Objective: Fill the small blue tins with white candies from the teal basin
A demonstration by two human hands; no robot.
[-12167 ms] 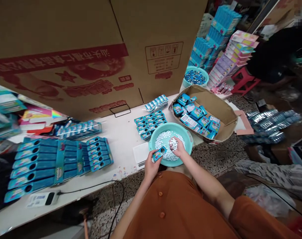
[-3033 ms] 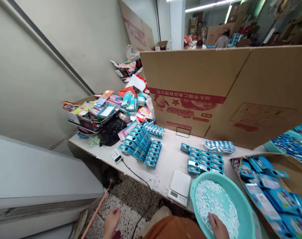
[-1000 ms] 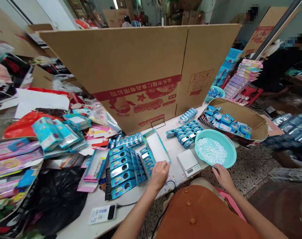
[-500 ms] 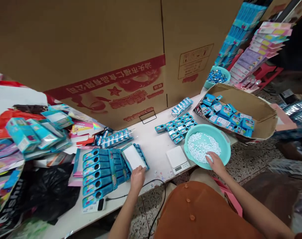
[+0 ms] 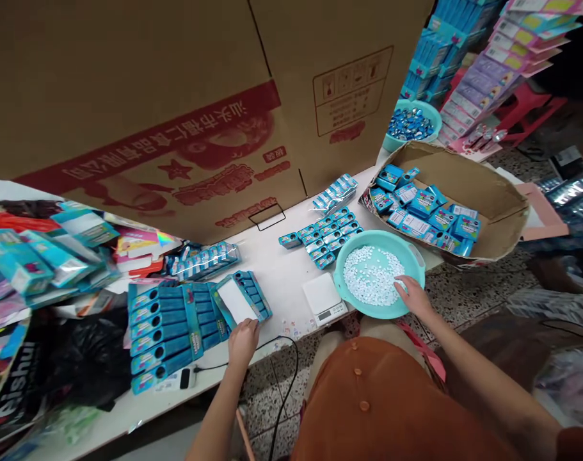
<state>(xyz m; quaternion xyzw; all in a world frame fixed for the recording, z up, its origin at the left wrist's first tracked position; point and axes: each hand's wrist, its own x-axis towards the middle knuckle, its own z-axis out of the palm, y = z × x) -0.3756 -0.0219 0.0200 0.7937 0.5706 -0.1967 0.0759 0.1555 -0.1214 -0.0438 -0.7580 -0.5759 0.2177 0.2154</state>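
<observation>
My left hand point(image 5: 244, 340) is closed on the near edge of a blue carton point(image 5: 235, 299) with a white panel, which leans beside rows of slim blue boxes point(image 5: 164, 333). My right hand point(image 5: 413, 296) reaches over the right side of a turquoise basin point(image 5: 404, 248), its fingers partly stretched out at the edge of the small white tablets point(image 5: 372, 275). No tablet can be made out in those fingers. Between the hands, a white digital scale point(image 5: 322, 294) lies on the table, with small blue packs point(image 5: 326, 234) in rows behind it.
A large cardboard box point(image 5: 185, 115) stands along the table's back. At right is an open carton point(image 5: 493, 192) of blue packs, behind it a basin point(image 5: 428, 115) of shiny blue pieces. A black cable point(image 5: 291, 384) hangs off the front edge. Packaging and a black bag point(image 5: 87, 358) crowd the left.
The view has shifted, so most things sit further left in the picture. My left hand stays at the blue carton and my right hand stays over the basin, slightly nearer its right rim.
</observation>
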